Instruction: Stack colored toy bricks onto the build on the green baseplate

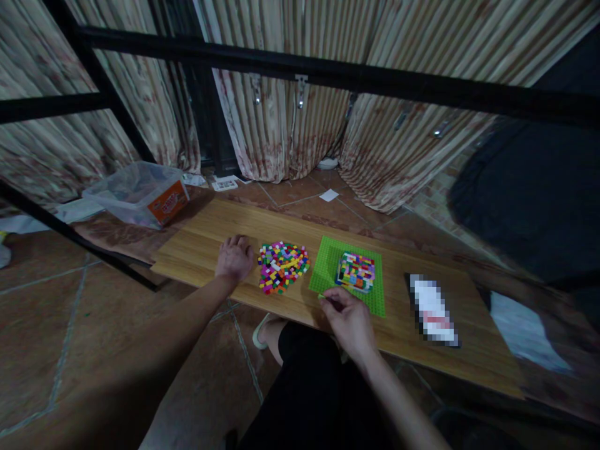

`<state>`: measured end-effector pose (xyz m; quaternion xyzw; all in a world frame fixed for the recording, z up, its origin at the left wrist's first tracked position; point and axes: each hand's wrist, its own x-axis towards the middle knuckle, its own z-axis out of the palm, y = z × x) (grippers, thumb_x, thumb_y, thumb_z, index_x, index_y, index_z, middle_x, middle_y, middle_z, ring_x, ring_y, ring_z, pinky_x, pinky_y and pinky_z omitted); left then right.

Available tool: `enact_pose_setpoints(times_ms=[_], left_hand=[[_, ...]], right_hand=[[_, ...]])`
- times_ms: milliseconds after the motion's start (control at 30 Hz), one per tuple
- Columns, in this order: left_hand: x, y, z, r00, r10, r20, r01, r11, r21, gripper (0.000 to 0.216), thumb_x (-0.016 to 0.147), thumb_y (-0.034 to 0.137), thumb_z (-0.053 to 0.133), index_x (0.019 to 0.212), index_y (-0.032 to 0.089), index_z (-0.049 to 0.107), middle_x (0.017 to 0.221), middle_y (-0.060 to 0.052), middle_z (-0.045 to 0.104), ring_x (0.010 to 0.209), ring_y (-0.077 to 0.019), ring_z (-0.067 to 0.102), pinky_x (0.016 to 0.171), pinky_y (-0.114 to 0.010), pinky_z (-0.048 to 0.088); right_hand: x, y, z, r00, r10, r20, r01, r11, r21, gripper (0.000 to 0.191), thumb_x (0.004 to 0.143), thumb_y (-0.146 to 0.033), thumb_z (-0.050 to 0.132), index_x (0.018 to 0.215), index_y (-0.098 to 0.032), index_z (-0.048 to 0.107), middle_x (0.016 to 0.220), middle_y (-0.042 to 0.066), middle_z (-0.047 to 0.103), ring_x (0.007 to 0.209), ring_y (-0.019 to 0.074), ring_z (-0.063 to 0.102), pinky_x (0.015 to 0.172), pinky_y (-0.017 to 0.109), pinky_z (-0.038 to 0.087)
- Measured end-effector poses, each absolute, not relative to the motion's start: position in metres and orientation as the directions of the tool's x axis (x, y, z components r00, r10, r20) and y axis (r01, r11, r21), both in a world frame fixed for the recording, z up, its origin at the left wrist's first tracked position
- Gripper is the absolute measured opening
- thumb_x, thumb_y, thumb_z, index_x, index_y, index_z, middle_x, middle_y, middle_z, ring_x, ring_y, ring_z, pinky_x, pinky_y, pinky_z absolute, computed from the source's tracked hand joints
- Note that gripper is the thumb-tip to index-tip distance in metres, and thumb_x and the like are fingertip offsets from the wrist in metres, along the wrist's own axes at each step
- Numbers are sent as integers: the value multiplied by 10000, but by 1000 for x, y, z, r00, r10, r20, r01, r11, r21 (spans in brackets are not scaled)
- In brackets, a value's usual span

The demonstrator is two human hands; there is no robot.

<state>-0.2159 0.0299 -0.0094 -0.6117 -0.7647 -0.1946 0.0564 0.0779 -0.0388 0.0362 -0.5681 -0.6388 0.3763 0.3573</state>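
Observation:
My left hand (235, 257) rests on the wooden tabletop, palm down with its fingers slightly bent, just left of a loose heap of small multicoloured building bricks (283, 267). It holds nothing that I can see. My right hand (349, 315) hovers at the near edge of a green studded baseplate (327, 256). Its thumb and forefinger pinch a tiny yellow-green building brick (321, 296), mostly hidden by the fingertips. On the baseplate stands a squarish built block of many-coloured bricks (357, 271), just beyond the right hand.
A dark-edged phone-like object (434, 310) with a blurred screen lies on the right of the table (478, 356). A clear plastic box (135, 187) with an orange label stands beyond the left end. Black metal bars (300, 59) cross in front of striped curtains (281, 137).

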Motion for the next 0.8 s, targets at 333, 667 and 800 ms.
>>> enact_pose_setpoints(times_ms=[333, 667, 800], left_hand=[[-219, 31, -10, -222, 908, 354, 965, 153, 213, 360, 873, 306, 415, 1135, 153, 608, 1211, -140, 620, 1114, -304, 544, 968, -441, 430], [-223, 33, -14, -185, 900, 395, 975, 118, 189, 348, 882, 304, 405, 1107, 147, 619, 1170, -147, 635, 1080, -299, 558, 959, -437, 438], [-223, 34, -14, -179, 896, 407, 976, 110, 188, 341, 875, 296, 411, 1088, 139, 626, 1144, -152, 644, 1051, -306, 564, 933, -448, 447]], right_hand=[[139, -32, 17, 171, 983, -62, 176, -92, -980, 336, 693, -465, 717, 901, -202, 735, 801, 41, 732, 688, 196, 650, 689, 362, 527], [141, -22, 21, 207, 978, -26, 75, -42, -996, 388, 718, -507, 703, 922, -178, 710, 810, 47, 720, 693, 172, 649, 659, 335, 553], [145, -12, 17, 166, 986, 15, 156, -12, -988, 393, 725, -477, 700, 982, -180, 713, 899, 65, 736, 747, 191, 667, 712, 353, 544]])
